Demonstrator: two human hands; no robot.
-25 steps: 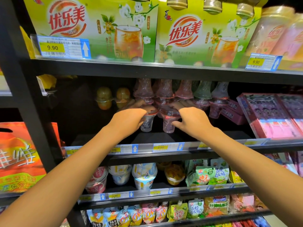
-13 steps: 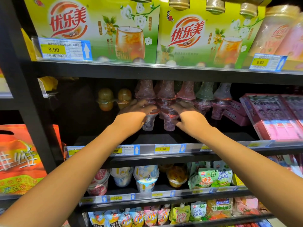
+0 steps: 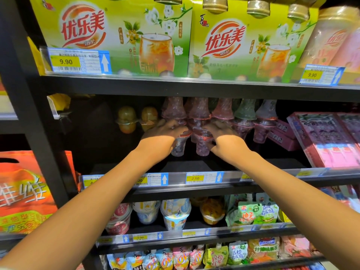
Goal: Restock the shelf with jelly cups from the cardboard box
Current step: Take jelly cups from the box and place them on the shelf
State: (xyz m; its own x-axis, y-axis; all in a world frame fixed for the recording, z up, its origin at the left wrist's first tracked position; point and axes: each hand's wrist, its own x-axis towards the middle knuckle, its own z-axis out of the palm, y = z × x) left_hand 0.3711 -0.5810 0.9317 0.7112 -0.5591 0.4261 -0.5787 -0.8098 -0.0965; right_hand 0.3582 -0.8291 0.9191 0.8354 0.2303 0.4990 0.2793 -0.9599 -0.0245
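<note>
Both arms reach into the middle shelf (image 3: pixel 194 184). My left hand (image 3: pixel 161 137) grips a clear cone-shaped jelly cup (image 3: pixel 178 148) with purple filling, held upright above the shelf floor. Close beside it, my right hand (image 3: pixel 224 137) grips a second purple jelly cup (image 3: pixel 202 147). Behind them stands a row of stacked jelly cups (image 3: pixel 243 117), pink, purple and green, each lower cup topped by an inverted one. The two held cups sit against the front of that row. The cardboard box is not in view.
Two orange round jelly cups (image 3: pixel 126 121) stand at the left of the same shelf, with dark bare shelf floor in front of them. Pink boxes (image 3: pixel 327 137) fill the right side. Green milk-tea cartons (image 3: pixel 116 36) sit above, pudding cups (image 3: pixel 175 215) below.
Both hands have pushed the two cups deeper into the shelf, up against the stacked row. The view has moved closer to the shelf.
</note>
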